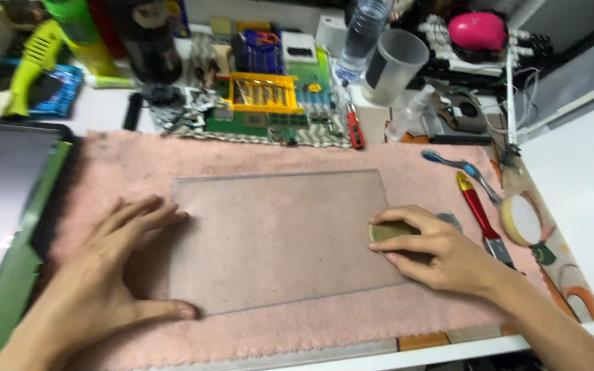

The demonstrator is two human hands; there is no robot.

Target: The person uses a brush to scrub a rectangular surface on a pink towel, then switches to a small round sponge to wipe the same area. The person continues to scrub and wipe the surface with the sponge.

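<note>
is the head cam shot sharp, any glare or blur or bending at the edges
Head view: fairly soft overall; the clutter along the top, such as the plastic cup, is slightly smeared. The clear sheet shows a dull haze, no hard glare. Brightest spot is the white surface at right. The left hand and right hand cast faint shadows on the pink towel. Wide-angle bending tilts the edges.

A smooth, clear plastic sheet (276, 233) lies on a fuzzy pink cloth mat (407, 172).
</note>
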